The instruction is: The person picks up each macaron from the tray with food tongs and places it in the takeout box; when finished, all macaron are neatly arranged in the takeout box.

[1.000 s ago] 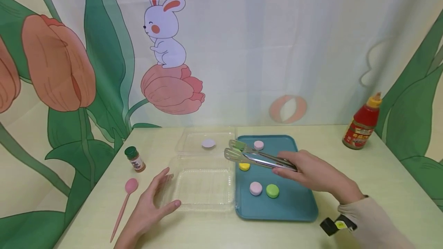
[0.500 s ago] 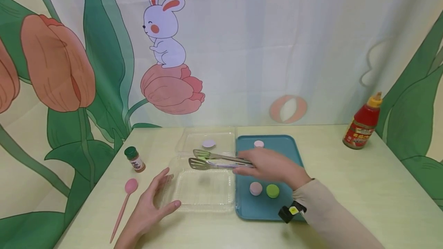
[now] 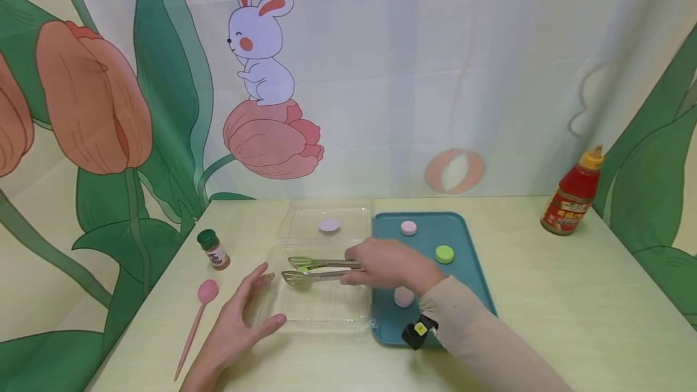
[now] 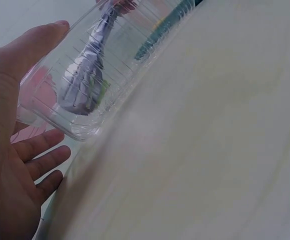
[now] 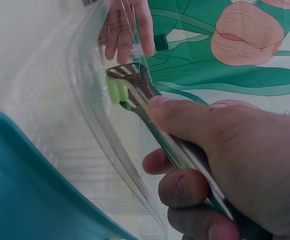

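Observation:
The right hand [image 3: 392, 266] grips metal tongs [image 3: 329, 274], whose tips hold a green macaron-like piece [image 5: 116, 91] inside the near half of a clear hinged container [image 3: 316, 324]. At the container's left edge is the left hand [image 3: 229, 328], thumb and fingers spread; in the left wrist view this hand [image 4: 7, 160] has its thumb by the rim and its other fingers loosely extended. Pink pieces [image 3: 408, 228] [image 3: 403, 297] and a green piece [image 3: 444, 254] lie on a blue tray [image 3: 463, 286], partly covered by the right hand and sleeve.
A pale purple disc [image 3: 329, 225] lies at the container's far half. On the left are a green-capped jar [image 3: 213, 249] and a pink spoon [image 3: 197, 319]. A red sauce bottle [image 3: 573, 193] stands at the back right, before a printed curtain [image 3: 370, 77].
The right hand has carried the tongs and green piece leftward from above the tray, then down into the container. The left hand has stayed in place.

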A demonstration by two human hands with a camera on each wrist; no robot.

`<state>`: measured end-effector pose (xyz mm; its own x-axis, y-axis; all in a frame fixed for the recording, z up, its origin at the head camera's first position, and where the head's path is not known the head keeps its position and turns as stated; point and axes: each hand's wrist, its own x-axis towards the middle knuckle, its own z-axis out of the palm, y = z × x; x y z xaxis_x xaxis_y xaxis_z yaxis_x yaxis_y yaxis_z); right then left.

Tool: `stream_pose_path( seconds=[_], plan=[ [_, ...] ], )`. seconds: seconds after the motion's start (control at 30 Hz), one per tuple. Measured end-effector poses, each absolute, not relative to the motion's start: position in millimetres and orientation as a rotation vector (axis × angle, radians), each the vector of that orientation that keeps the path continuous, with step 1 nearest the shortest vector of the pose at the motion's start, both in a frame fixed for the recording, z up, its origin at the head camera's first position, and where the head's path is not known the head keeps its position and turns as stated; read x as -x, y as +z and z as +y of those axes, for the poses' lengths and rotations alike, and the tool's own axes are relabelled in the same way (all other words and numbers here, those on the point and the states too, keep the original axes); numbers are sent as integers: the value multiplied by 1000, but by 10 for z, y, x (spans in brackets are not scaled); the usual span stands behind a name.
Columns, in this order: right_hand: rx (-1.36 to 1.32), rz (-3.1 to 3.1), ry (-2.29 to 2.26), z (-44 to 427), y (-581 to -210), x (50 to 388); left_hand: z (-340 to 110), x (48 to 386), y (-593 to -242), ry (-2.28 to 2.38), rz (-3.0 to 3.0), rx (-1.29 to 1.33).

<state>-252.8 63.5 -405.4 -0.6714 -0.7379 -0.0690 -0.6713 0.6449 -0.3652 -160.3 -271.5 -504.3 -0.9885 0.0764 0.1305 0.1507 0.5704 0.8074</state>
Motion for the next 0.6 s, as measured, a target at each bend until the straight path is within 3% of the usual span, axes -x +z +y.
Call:
stream_pose_path(
  seconds=[0.6],
  plan=[
    [1068,2709,-423,600,-4046,2463,-2716,1606,-5042,-1382,-2723,193]
  ],
)
